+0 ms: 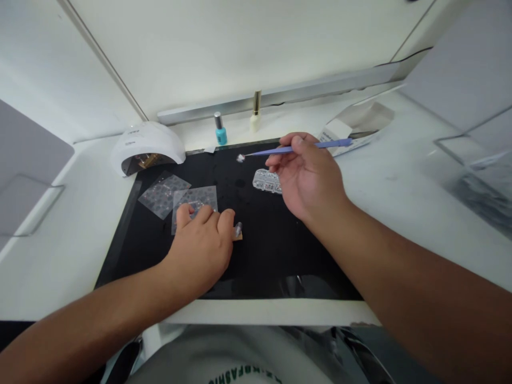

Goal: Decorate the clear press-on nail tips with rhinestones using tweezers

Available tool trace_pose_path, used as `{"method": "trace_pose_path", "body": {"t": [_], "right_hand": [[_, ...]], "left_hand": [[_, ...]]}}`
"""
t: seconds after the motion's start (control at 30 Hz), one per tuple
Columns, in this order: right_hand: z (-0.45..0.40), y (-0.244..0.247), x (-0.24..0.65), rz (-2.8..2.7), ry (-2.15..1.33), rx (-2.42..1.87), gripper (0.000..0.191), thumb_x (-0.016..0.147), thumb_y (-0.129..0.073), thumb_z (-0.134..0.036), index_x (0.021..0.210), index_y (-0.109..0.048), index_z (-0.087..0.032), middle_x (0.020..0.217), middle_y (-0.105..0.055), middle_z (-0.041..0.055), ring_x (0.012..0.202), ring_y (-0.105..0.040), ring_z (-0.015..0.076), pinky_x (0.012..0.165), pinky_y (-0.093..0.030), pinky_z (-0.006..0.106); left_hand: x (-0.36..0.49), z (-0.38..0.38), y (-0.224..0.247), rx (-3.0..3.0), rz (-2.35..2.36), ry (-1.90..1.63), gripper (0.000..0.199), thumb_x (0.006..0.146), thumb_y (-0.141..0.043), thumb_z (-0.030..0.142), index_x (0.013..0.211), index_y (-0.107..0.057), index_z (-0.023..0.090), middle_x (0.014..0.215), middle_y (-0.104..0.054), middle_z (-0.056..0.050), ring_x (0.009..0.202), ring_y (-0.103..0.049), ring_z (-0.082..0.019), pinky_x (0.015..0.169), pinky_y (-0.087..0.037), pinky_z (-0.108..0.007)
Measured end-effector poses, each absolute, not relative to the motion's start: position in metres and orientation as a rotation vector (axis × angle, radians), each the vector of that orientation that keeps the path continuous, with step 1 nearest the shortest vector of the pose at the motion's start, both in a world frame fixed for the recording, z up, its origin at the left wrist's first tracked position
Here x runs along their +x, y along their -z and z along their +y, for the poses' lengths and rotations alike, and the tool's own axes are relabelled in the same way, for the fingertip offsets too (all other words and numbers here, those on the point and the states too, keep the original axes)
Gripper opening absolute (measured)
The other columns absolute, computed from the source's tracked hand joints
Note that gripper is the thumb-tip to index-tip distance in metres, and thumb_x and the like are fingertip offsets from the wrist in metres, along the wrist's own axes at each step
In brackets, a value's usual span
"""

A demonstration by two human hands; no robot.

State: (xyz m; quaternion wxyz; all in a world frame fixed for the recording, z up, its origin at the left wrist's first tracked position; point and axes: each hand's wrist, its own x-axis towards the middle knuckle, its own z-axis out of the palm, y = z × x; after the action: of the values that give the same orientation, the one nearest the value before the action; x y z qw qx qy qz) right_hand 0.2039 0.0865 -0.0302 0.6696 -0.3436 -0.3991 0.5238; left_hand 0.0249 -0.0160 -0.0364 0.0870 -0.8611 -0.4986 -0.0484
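Tool (280, 151): gripped in right hand (310, 178); its tip was set at a white bit (240, 158), mat's (264, 245) far side; pick-up could not be confirmed. Left hand (204, 240): curled over a sheet (200, 195), beside a block (238, 237); grasp could not be told.

A white table (400, 170) carries a black mat (264, 250), which stretches nearly to its front edge. At the mat's back left corner stands a domed white lamp (150, 140). Just beyond the mat's back edge is a turquoise bottle (221, 136); a cream bottle (255, 122) stands farther behind the mat. Past its back right corner lies an opened paper packet (366, 125). On the mat's left half lie two patterned clear sheets (165, 193), edges overlapping; toward its back right, a clear compartment case (264, 181), partly hidden.
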Motion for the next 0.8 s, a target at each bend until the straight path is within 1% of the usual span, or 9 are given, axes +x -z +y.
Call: {"method": "trace_pose_path", "body": {"t": [0.07, 0.17, 0.23, 0.33, 0.43, 0.6, 0.8], "right_hand": [[0.087, 0.030, 0.204, -0.895, -1.179, -0.782, 0.019, 0.093, -0.052, -0.025, 0.075, -0.055, -0.022, 0.059, -0.052, -0.0047, 0.054, -0.058, 0.0094, 0.055, -0.043, 0.025], [0.086, 0.029, 0.204, -0.897, -1.178, -0.790, 0.020, 0.093, -0.051, -0.023, 0.074, -0.056, -0.022, 0.060, -0.053, -0.0036, 0.054, -0.058, 0.0099, 0.056, -0.044, 0.026], [0.085, 0.028, 0.203, -0.888, -1.187, -0.791, 0.020, 0.093, -0.049, -0.021, 0.074, -0.057, -0.022, 0.060, -0.053, -0.0031, 0.054, -0.058, 0.0099, 0.056, -0.044, 0.026], [0.085, 0.028, 0.203, -0.858, -1.203, -0.781, 0.023, 0.093, -0.046, -0.015, 0.073, -0.057, -0.021, 0.058, -0.053, -0.0030, 0.053, -0.057, 0.0095, 0.055, -0.042, 0.026], [0.086, 0.028, 0.204, -0.861, -1.199, -0.784, 0.022, 0.093, -0.047, -0.015, 0.074, -0.056, -0.021, 0.059, -0.052, -0.0034, 0.053, -0.058, 0.0100, 0.055, -0.042, 0.026], [0.086, 0.029, 0.205, -0.879, -1.191, -0.793, 0.021, 0.094, -0.050, -0.019, 0.074, -0.057, -0.022, 0.060, -0.053, -0.0028, 0.055, -0.059, 0.0117, 0.056, -0.043, 0.028], [0.085, 0.026, 0.202, -0.815, -1.216, -0.803, 0.029, 0.094, -0.042, -0.011, 0.072, -0.058, -0.020, 0.055, -0.054, -0.0030, 0.052, -0.057, 0.0099, 0.053, -0.042, 0.025]], "left_hand": [[0.023, -0.016, 0.037, -2.560, -1.481, 0.152, 0.025, 0.097, -0.044, 0.020, 0.114, -0.060, 0.009, 0.090, -0.074, -0.014, 0.087, -0.063, -0.034, 0.083, -0.032, -0.058], [0.019, -0.017, 0.036, -2.599, -1.472, 0.180, 0.032, 0.093, -0.049, 0.022, 0.122, -0.056, 0.010, 0.100, -0.073, -0.013, 0.092, -0.063, -0.034, 0.083, -0.032, -0.057], [0.015, -0.016, 0.034, -2.655, -1.465, 0.231, 0.035, 0.090, -0.051, 0.020, 0.124, -0.054, 0.011, 0.104, -0.073, -0.012, 0.096, -0.062, -0.034, 0.083, -0.032, -0.055], [0.012, -0.014, 0.033, -2.722, -1.435, 0.313, 0.035, 0.088, -0.048, 0.013, 0.122, -0.055, 0.011, 0.102, -0.073, -0.012, 0.095, -0.062, -0.033, 0.080, -0.032, -0.051], [0.011, -0.012, 0.034, -2.757, -1.404, 0.319, 0.035, 0.088, -0.046, 0.010, 0.122, -0.055, 0.010, 0.101, -0.073, -0.012, 0.094, -0.062, -0.032, 0.080, -0.032, -0.051], [0.010, -0.013, 0.035, -2.743, -1.393, 0.243, 0.035, 0.091, -0.044, 0.010, 0.125, -0.053, 0.009, 0.103, -0.073, -0.013, 0.095, -0.062, -0.033, 0.084, -0.031, -0.055], [0.010, -0.015, 0.036, -2.710, -1.408, 0.191, 0.032, 0.096, -0.040, 0.011, 0.125, -0.053, 0.009, 0.106, -0.073, -0.013, 0.096, -0.061, -0.034, 0.084, -0.032, -0.055]]}}
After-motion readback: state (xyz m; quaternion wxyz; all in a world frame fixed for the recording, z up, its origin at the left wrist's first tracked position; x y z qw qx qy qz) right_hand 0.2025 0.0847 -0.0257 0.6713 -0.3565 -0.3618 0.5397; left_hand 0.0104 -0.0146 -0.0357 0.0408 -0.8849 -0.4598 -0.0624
